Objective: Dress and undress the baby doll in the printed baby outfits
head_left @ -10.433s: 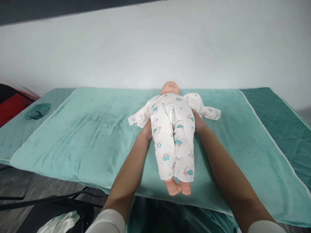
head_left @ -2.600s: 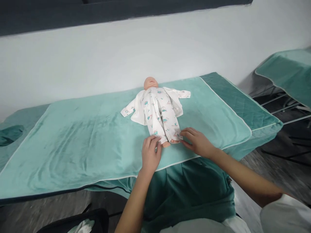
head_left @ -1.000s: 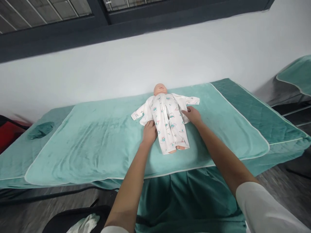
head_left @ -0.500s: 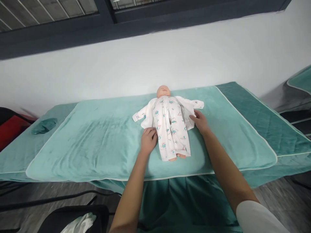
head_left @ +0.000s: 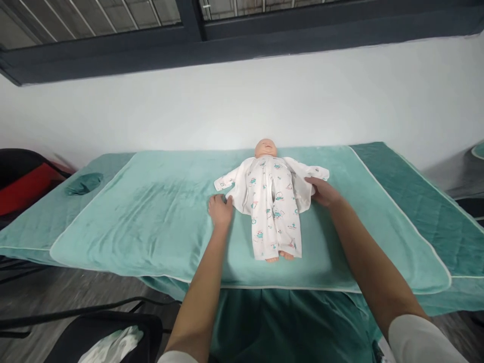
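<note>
A baby doll point(head_left: 265, 148) lies on its back on a teal towel point(head_left: 159, 217), dressed in white printed trousers point(head_left: 278, 222) with an open white top point(head_left: 242, 189) spread under it. My left hand point(head_left: 220, 210) pinches the lower left flap of the top, fingers closed on the cloth. My right hand point(head_left: 323, 192) grips the right flap of the top beside the doll's waist. Bare doll feet point(head_left: 279, 258) point toward me.
The towel covers a teal massage bed point(head_left: 412, 176) against a white wall. A face hole point(head_left: 83, 183) is at the bed's left end. A red and black object point(head_left: 22, 184) sits far left. A black bag with pale cloth point(head_left: 109, 343) lies on the floor near me.
My hands left the doll's feet, went to its sides and then spread outward, each taking a flap of the white top and pulling it away from the body. The view shifted left.
</note>
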Tool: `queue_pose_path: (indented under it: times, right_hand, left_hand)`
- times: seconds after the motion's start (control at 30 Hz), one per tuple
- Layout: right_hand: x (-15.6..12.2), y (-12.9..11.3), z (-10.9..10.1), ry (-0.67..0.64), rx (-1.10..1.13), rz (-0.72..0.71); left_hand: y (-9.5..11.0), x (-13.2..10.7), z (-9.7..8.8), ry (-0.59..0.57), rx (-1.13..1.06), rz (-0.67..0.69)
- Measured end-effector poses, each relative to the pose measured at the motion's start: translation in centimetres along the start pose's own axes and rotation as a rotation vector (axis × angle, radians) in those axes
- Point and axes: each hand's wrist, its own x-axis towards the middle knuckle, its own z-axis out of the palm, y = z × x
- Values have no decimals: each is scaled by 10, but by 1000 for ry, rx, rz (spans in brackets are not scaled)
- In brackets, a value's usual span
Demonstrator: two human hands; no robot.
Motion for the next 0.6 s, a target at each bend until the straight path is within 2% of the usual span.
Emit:
queue_pose_path:
  times: [0.1,0.17,0.23,0.33,0.37,0.4,0.43,0.47,0.57,0.6]
  right_hand:
    - [-3,-13,12,3,100,-160]
    - [-12,-33,20,-46,70,-248]
    - [-25,-62,25,-227,-73,-280]
    - [-37,-109,30,-676,-425,-212]
    - [-35,-120,32,-727,-467,-209]
    - [-29,-128,35,-719,-482,-223]
    - [-19,-130,40,-635,-469,-255]
    - [-5,-128,45,-489,-448,-290]
    - [41,-100,69,72,-442,-345]
    - [54,-88,77,196,-471,-355]
  left_hand:
    - [2,-1,-1,-15,7,-18]
    - [2,-2,-1,-18,-11,-25]
    - [0,-3,-2,-7,-50,-15]
    - [-4,-6,-4,-3,-165,21]
    - [-4,-8,-5,-17,-230,21]
    - [-3,-9,-6,-38,-308,14]
    - [0,-11,-8,-62,-398,3]
    - [5,-13,-9,-78,-495,-12]
    - [33,-20,-13,-56,-735,-53]
    - [46,-23,-14,-34,-778,-55]
